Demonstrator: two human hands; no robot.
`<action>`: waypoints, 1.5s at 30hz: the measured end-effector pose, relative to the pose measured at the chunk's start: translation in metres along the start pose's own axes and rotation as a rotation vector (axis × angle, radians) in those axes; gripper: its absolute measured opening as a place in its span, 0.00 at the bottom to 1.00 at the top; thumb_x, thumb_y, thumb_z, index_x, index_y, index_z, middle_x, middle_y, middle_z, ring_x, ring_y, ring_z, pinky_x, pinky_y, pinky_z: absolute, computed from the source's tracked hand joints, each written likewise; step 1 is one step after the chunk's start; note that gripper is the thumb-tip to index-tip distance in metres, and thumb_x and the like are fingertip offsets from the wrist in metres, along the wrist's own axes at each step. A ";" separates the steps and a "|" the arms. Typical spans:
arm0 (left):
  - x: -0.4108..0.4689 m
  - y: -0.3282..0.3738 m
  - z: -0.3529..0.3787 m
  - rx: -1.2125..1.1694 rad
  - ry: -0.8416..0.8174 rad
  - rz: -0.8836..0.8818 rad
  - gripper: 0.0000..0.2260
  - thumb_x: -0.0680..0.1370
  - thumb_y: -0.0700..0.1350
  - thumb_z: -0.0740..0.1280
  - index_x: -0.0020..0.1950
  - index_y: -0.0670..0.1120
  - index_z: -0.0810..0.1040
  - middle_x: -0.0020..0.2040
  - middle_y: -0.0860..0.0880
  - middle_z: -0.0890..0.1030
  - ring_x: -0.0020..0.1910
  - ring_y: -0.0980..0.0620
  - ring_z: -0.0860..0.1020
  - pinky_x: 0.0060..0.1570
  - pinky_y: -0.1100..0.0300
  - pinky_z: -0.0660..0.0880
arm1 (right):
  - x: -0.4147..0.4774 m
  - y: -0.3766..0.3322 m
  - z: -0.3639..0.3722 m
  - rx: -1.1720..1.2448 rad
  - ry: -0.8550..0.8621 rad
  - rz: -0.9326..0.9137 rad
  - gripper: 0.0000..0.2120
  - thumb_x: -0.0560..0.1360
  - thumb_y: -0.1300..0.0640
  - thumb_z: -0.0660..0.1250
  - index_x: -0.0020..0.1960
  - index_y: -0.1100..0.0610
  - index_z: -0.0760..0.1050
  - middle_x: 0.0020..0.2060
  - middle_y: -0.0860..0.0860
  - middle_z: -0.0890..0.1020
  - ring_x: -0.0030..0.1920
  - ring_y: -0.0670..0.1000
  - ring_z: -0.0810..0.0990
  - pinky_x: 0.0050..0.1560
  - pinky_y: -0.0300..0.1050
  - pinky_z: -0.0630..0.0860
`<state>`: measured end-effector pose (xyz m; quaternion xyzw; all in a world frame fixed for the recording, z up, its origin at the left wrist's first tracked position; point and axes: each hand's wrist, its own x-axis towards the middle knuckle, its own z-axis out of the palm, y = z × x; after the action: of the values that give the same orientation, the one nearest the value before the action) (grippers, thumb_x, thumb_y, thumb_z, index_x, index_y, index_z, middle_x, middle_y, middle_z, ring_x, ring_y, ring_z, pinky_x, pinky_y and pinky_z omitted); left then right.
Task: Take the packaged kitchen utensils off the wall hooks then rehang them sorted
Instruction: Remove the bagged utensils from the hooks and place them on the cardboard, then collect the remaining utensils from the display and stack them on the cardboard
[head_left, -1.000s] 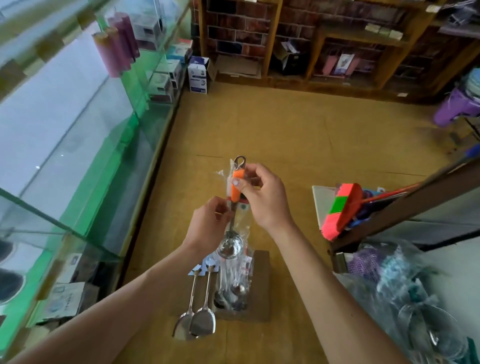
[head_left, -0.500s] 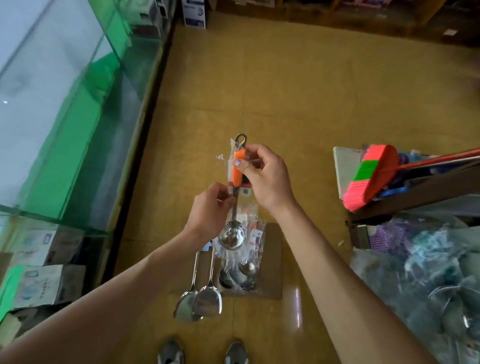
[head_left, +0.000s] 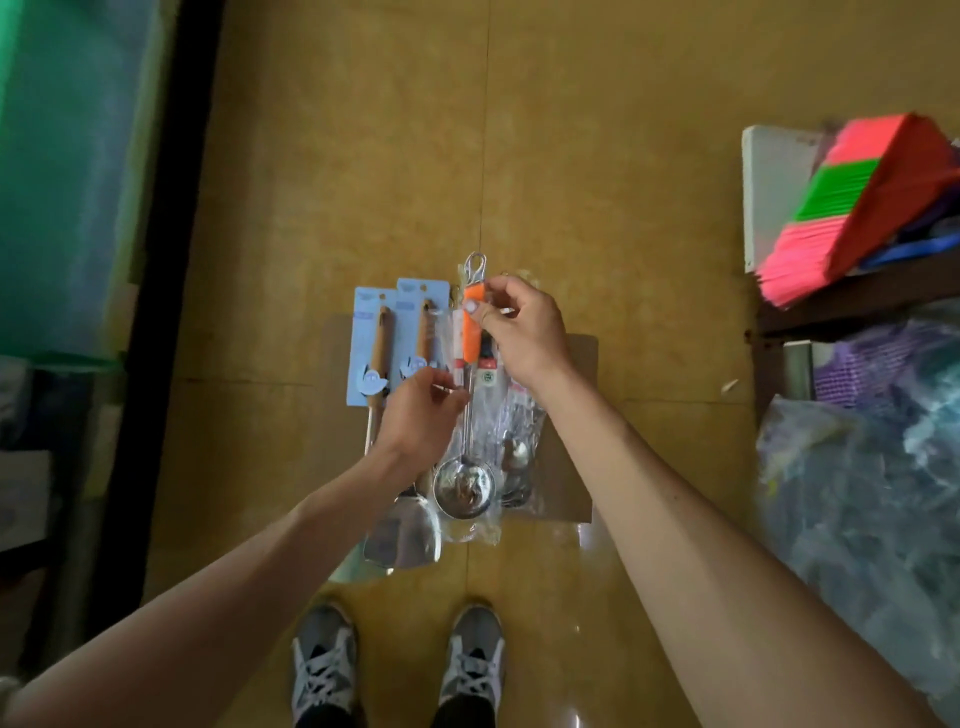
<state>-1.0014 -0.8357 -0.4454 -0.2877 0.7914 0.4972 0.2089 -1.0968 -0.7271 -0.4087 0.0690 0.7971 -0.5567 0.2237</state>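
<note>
A small steel ladle with an orange handle, in a clear plastic sleeve, hangs between both hands above the floor. My right hand pinches the top of the orange handle just below its metal hanging loop. My left hand pinches the clear sleeve beside the shaft, lower down. Under them, two spatulas with wooden handles on light blue cards lie on the floor. A bundle of spoons in clear bags lies on a piece of brown cardboard.
A glass display counter with a black base runs along the left. A pink, green and orange broom head sticks out of a shelf at right, above bagged goods. My grey shoes stand on the yellow floor.
The camera has tilted down, so my shoes and the blue cards have come into view. Both hands keep their hold on the ladle, now low over the pile on the floor.
</note>
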 end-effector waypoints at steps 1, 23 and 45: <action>0.005 -0.009 0.007 -0.022 -0.008 -0.022 0.08 0.79 0.47 0.68 0.54 0.44 0.77 0.40 0.50 0.81 0.31 0.55 0.75 0.29 0.66 0.71 | 0.005 0.013 0.003 -0.010 0.010 0.012 0.08 0.78 0.62 0.70 0.57 0.60 0.79 0.50 0.54 0.78 0.38 0.39 0.75 0.25 0.27 0.69; 0.021 -0.008 0.012 0.005 -0.046 -0.081 0.21 0.79 0.46 0.68 0.72 0.46 0.71 0.65 0.47 0.77 0.55 0.50 0.79 0.50 0.57 0.77 | 0.018 0.076 -0.002 -0.275 0.218 -0.030 0.20 0.78 0.60 0.68 0.70 0.56 0.74 0.58 0.53 0.74 0.47 0.47 0.76 0.54 0.45 0.77; -0.143 0.300 -0.132 0.653 0.142 0.754 0.33 0.79 0.67 0.52 0.79 0.51 0.57 0.79 0.45 0.57 0.78 0.44 0.55 0.75 0.44 0.55 | -0.144 -0.209 -0.164 -0.485 0.556 -0.224 0.32 0.80 0.37 0.54 0.77 0.55 0.64 0.75 0.54 0.68 0.76 0.53 0.64 0.75 0.52 0.62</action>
<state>-1.0994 -0.8185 -0.1023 0.0656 0.9668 0.2439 0.0394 -1.0898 -0.6338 -0.1215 0.0748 0.9385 -0.3329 -0.0531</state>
